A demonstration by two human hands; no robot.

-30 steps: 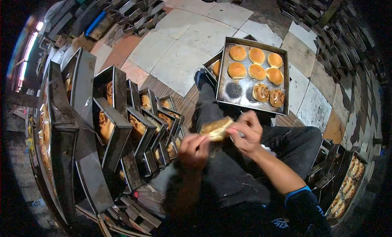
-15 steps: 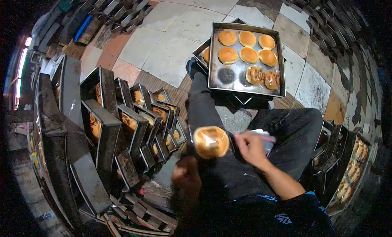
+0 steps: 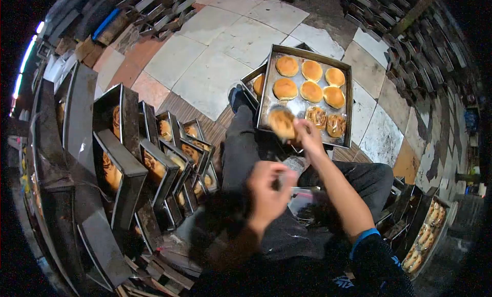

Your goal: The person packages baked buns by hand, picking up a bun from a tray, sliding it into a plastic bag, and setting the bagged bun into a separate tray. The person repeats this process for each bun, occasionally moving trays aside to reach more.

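My right hand [image 3: 309,134] reaches forward and holds a round golden bun [image 3: 282,123] over the near left corner of a metal tray [image 3: 265,103]. The tray rests in front of my knees and carries several golden buns [image 3: 300,81], plus two glossy wrapped ones [image 3: 326,121] near its front edge. My left hand [image 3: 267,190] hovers above my lap with its fingers curled. A piece of clear plastic [image 3: 297,164] lies right by its fingertips; whether the hand grips it is unclear.
Dark baking tins with buns [image 3: 154,161] stand on edge in rows at my left. A second tray [image 3: 249,81] pokes out under the first. Another tray of buns [image 3: 425,240] sits at lower right. Empty tins are stacked along the far edges of the tiled floor [image 3: 215,66].
The bun went from my left hand, held up near my lap, into my right hand, which carried it forward to the tray. My left hand stayed over my lap.
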